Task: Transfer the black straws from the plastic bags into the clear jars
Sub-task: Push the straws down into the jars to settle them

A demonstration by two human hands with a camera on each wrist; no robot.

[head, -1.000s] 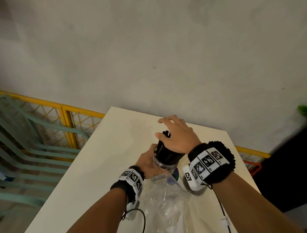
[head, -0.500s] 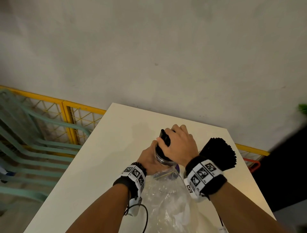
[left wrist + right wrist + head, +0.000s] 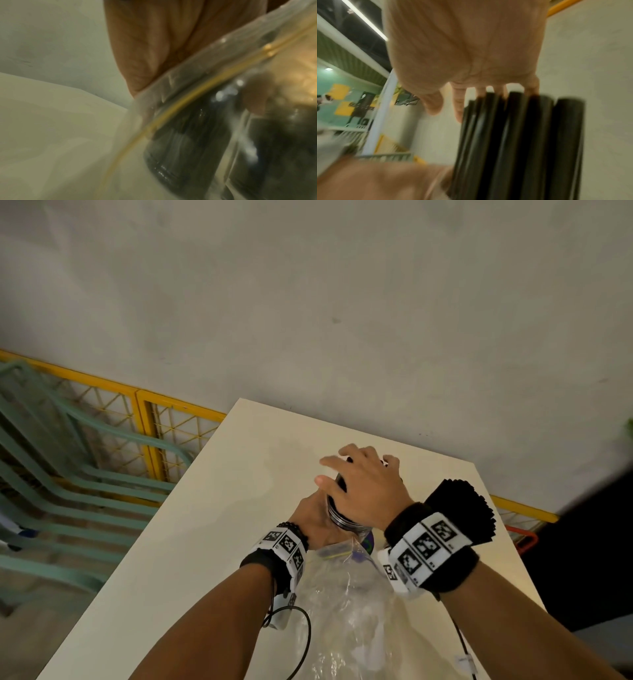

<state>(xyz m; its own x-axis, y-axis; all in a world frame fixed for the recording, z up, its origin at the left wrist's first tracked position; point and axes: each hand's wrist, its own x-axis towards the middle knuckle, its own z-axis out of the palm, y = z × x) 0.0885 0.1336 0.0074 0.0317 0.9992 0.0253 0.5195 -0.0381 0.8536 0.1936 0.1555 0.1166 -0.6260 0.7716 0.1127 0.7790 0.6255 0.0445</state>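
A clear jar stands on the white table, packed with black straws. My left hand wraps round the jar's side from the left. My right hand lies flat on the straw tops with fingers spread. In the right wrist view its palm and straight fingers cover the ends of the straws. The left wrist view shows the left hand, the dark jar and the bag's edge. A crumpled clear plastic bag lies just in front of the jar.
A second bundle of black straws stands upright to the right, behind my right wrist. A black cable trails by the bag. Yellow mesh fencing and stacked green chairs are left of the table; a grey wall runs behind it.
My right hand, which gripped the straw bundle above the jar, has pushed it down and now lies flat on top with spread fingers. The left hand stays on the jar.
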